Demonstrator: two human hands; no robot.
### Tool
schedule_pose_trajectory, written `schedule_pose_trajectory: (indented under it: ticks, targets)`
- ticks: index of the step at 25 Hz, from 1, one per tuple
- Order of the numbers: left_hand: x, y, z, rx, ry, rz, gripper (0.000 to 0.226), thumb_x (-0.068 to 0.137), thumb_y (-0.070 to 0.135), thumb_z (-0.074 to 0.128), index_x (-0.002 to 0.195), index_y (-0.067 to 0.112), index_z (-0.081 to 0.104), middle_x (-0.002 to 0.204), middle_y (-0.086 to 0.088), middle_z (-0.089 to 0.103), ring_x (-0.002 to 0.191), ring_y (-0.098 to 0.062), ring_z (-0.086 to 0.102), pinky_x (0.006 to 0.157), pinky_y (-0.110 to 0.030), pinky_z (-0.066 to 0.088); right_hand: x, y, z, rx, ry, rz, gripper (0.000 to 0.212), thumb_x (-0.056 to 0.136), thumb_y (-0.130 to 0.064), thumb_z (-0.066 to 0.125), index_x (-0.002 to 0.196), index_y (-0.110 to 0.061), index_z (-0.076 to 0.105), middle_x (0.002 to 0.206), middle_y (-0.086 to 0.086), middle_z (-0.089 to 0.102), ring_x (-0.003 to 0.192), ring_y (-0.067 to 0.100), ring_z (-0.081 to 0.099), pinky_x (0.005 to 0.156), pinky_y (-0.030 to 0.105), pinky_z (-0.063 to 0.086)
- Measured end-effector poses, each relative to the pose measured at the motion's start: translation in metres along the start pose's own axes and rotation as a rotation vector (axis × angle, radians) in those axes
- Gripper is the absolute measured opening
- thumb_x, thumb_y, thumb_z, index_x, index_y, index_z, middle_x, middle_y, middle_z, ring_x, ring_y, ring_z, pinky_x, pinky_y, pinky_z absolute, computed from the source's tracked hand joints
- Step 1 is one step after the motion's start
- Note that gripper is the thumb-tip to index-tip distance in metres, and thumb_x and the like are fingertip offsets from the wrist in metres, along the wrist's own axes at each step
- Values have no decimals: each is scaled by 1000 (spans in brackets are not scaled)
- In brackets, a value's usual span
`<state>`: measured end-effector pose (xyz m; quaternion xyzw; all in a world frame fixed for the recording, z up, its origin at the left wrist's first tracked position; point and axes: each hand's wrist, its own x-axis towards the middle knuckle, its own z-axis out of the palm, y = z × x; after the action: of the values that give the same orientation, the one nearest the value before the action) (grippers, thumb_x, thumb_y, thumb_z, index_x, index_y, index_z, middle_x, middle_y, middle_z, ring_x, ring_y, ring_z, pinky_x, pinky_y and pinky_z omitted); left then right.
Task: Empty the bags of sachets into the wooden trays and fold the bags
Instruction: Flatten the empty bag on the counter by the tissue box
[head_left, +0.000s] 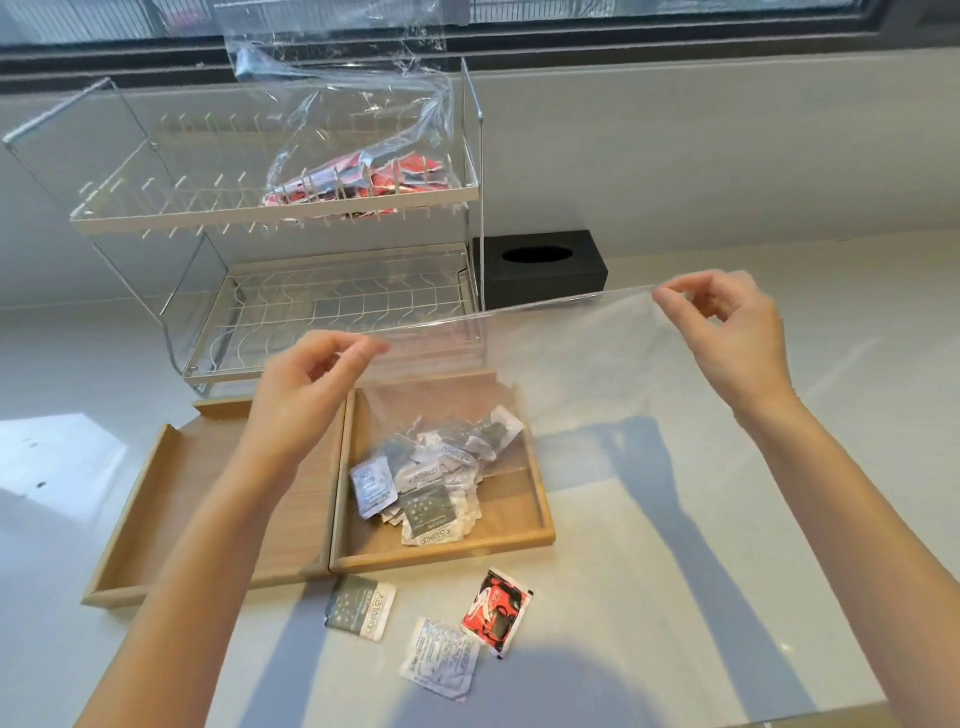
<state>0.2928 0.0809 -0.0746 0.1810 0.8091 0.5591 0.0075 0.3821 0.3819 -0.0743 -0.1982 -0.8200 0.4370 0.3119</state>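
I hold an empty clear plastic bag (582, 364) stretched flat above the counter. My left hand (317, 374) pinches its upper left corner and my right hand (727, 332) pinches its upper right corner. Under the bag, the right wooden tray (519, 535) holds a heap of grey and white sachets (431, 483). The left wooden tray (171, 493) beside it has nothing showing in it. A second clear bag (363, 130), with red sachets (363, 182) in its bottom, leans on the top shelf of the dish rack (130, 218).
Three loose sachets lie on the counter in front of the trays: a grey one (361, 608), a white one (441, 657) and a red one (496, 610). A black tissue box (540, 267) stands right of the rack. The counter's front edge (831, 719) runs at lower right.
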Motion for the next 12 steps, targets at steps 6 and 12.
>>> schedule_pose_trajectory:
  ticks: [6, 12]
  targets:
    - [18, 8, 43, -143, -57, -90, 12, 85, 19, 56, 91, 28, 62, 58, 18, 65, 47, 4, 47, 48, -6, 39, 36, 27, -21, 13, -4, 87, 14, 78, -37, 64, 66, -40, 59, 85, -9, 57, 54, 2, 53, 63, 29, 45]
    - [56, -6, 99, -104, 1, -202, 13, 86, 15, 57, 92, 26, 55, 60, 2, 52, 33, 0, 41, 35, -12, 33, 79, 75, -17, 8, -122, 200, 13, 79, -29, 63, 67, -34, 60, 67, -10, 57, 38, -2, 48, 54, 21, 37]
